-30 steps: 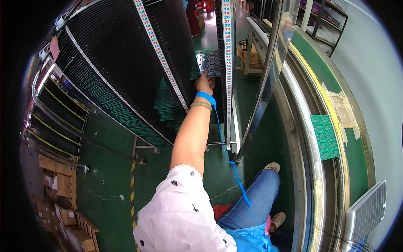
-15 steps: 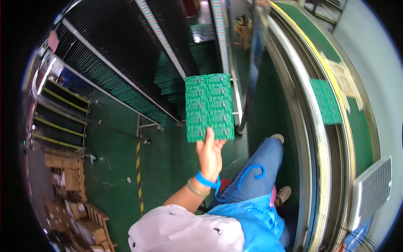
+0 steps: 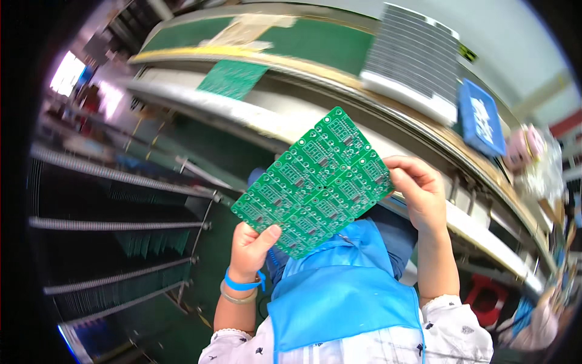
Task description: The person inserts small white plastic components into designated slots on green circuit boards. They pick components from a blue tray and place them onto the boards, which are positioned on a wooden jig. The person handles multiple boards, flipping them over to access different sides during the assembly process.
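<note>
1. Across the person's lap and front spreads a blue apron (image 3: 345,303), worn over a white patterned top (image 3: 458,324); a blue wrist strap (image 3: 242,280) and a pale bracelet (image 3: 237,297) circle the left wrist.
2. Over the apron, both hands are closed on one thing, well apart from each other; the left hand (image 3: 251,246) grips the lower left edge, thumb on the upper face; the right hand (image 3: 421,191) pinches the right corner between thumb and fingers.
3. Between them is the green circuit board panel (image 3: 315,182), held in the air and turned diagonally, its repeated circuits facing up.
4. To the left stand black slotted racks (image 3: 121,224), with green boards (image 3: 151,242) in some slots.
5. Beyond the panel runs a long green-topped desk (image 3: 330,45); a second green panel (image 3: 233,79), blurred, lies at its front rails; tan tape (image 3: 248,33) crosses the top; further right sit a grey-striped white unit (image 3: 415,60) and, just beside it, a blue tray (image 3: 482,118).
6. Far left, a bright window (image 3: 68,73) glows.
</note>
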The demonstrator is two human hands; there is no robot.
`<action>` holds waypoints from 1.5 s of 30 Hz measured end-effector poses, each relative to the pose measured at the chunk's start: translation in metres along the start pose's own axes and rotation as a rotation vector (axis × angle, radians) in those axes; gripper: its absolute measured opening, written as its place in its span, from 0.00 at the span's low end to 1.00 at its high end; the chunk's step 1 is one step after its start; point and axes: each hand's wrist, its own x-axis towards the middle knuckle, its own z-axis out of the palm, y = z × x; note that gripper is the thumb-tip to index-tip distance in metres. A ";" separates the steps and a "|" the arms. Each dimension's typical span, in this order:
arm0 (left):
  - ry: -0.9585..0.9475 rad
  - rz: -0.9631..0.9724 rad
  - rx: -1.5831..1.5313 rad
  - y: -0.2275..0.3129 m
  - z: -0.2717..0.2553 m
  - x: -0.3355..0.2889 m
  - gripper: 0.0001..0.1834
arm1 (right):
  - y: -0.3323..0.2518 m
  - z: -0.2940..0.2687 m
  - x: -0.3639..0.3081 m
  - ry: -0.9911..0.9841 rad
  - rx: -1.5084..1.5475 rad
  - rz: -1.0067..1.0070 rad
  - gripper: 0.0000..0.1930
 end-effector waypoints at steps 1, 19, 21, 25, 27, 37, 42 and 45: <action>-0.042 -0.003 0.012 0.001 0.007 0.007 0.14 | -0.003 -0.009 -0.008 0.015 0.027 -0.003 0.13; -0.488 -0.216 0.183 0.001 0.094 0.117 0.22 | -0.014 -0.093 -0.095 0.394 0.140 -0.002 0.14; -0.478 -0.229 0.168 0.001 0.105 0.121 0.21 | -0.012 -0.104 -0.097 0.403 0.151 0.050 0.17; -0.407 -0.221 0.063 -0.006 0.120 0.120 0.21 | -0.014 -0.101 -0.088 0.411 0.382 -0.047 0.24; -0.305 -0.204 -0.098 -0.020 0.147 0.109 0.20 | -0.001 -0.101 -0.089 0.296 0.456 -0.040 0.31; -1.046 -0.304 0.199 -0.054 0.156 0.115 0.47 | -0.023 -0.135 -0.070 0.314 0.178 0.017 0.22; -0.800 -0.436 -0.388 -0.051 0.150 0.156 0.49 | -0.065 -0.182 -0.058 0.042 -0.102 0.261 0.23; -0.719 -0.507 -0.063 -0.052 0.159 0.160 0.30 | -0.066 -0.184 -0.046 -0.068 -0.295 0.346 0.24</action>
